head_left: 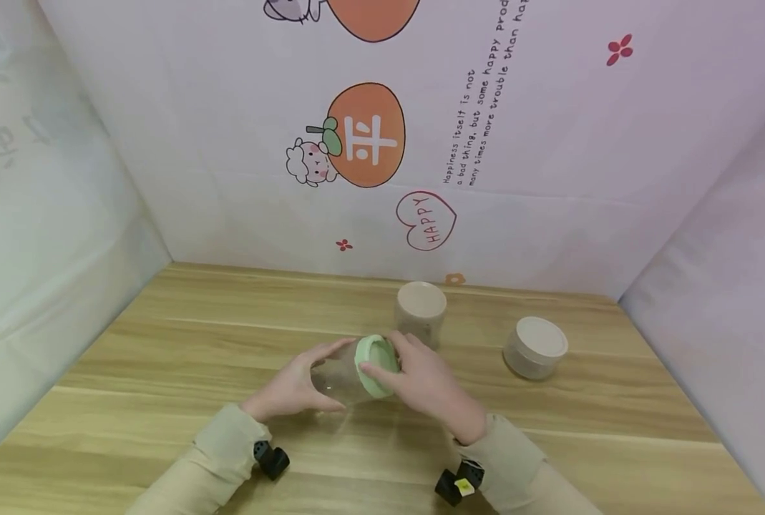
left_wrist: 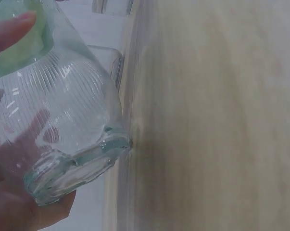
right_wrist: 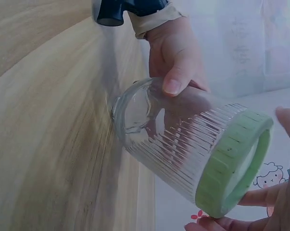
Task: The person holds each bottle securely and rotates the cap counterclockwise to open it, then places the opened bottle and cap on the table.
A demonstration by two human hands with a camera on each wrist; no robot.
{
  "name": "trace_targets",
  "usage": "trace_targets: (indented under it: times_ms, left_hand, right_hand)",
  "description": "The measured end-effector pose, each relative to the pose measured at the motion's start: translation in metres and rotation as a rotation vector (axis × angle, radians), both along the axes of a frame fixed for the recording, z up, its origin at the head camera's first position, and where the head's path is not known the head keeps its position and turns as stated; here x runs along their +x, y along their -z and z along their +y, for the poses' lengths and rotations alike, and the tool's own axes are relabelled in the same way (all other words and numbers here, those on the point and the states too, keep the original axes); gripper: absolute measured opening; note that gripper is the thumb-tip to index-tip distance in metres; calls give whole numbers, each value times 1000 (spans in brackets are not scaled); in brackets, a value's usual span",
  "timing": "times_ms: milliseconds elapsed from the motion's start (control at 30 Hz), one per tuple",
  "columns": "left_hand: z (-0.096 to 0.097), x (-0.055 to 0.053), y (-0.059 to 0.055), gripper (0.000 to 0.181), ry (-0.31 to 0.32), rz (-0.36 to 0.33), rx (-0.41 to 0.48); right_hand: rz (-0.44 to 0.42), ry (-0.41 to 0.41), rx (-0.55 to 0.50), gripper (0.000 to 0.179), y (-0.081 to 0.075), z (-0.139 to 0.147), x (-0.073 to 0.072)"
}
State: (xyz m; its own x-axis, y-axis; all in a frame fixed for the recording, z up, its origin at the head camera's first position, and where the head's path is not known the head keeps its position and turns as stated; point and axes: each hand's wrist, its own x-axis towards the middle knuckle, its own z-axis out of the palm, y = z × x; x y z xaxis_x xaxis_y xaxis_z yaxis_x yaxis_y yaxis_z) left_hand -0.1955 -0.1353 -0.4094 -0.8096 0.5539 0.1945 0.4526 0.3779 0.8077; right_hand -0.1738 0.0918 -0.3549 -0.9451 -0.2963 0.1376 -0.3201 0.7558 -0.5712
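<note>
A clear ribbed glass jar [right_wrist: 154,134] with a light green screw lid [right_wrist: 233,159] lies tilted, its lid facing right and its base edge at the table. My left hand [head_left: 295,383] grips the jar's body, thumb on the near side and fingers around the far side. At the other end, my right hand [head_left: 424,375] holds the green lid by its rim between thumb and fingers. In the left wrist view, a fingertip [left_wrist: 24,19] of the right hand overlaps the lid. The lid sits on the jar's mouth.
Behind the right hand stands a tall jar with a pale lid [head_left: 421,299]. A shorter jar with a pale lid [head_left: 537,347] stands farther right. The wood-grain table [head_left: 163,343] ends at a printed cloth backdrop [head_left: 240,200], with pale cloth on both sides.
</note>
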Motion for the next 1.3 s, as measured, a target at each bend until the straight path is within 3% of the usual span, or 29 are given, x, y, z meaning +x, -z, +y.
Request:
trace_targets:
  times_ms: [333,633,967,1300]
  left_hand:
    - [0,-1,-4,95,29,-14,-39]
    - [0,-5,-6,93,59,-11,-69]
    - [2,-10,-5,92,80,-22,-67]
    - [1,-10,-4,93,107,-13,-51]
  right_hand:
    - [28,-97,-35,61,4,9,-2]
    - [74,-293,-56,71,6,20,-5]
    - [363,-432,28,75,11,28,-7]
    - [486,-510,16,72,16,29,-7]
